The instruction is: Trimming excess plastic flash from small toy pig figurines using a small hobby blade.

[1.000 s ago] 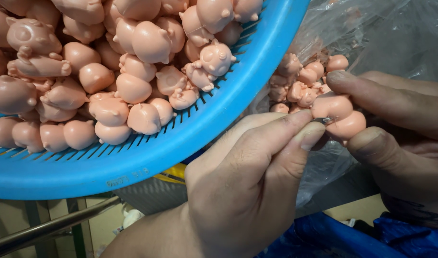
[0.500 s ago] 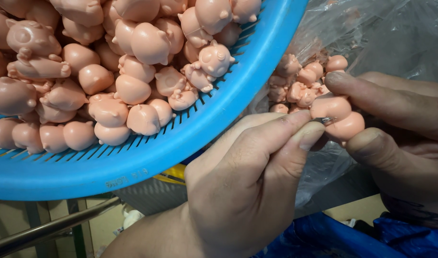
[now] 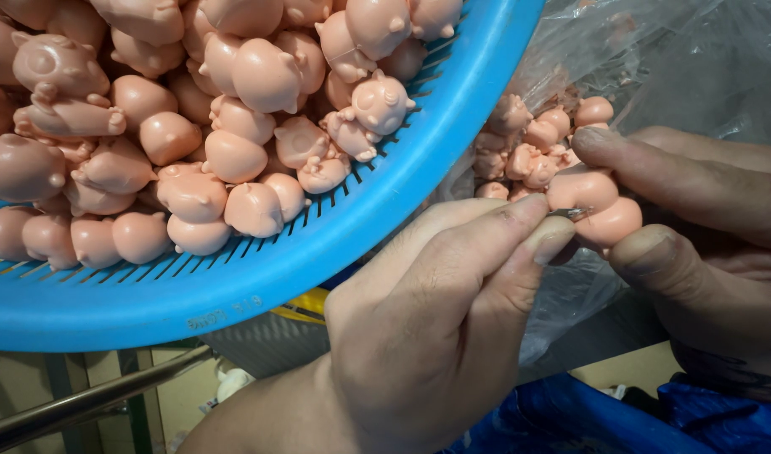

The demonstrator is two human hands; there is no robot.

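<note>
Two hands (image 3: 436,336), one figurine (image 3: 596,206)

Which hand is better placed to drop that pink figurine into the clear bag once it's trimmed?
Probably the right hand: it already pinches the pink figurine in front of the clear plastic bag. The left hand is occupied pinching a small metal blade.

This looks like a small toy-making workshop: a round blue plastic slotted basket (image 3: 377,244) at ten o'clock brims with identical unpainted pink moulded animal figurines (image 3: 234,126), and more fill a clear plastic bag (image 3: 688,59) at one o'clock.
</note>
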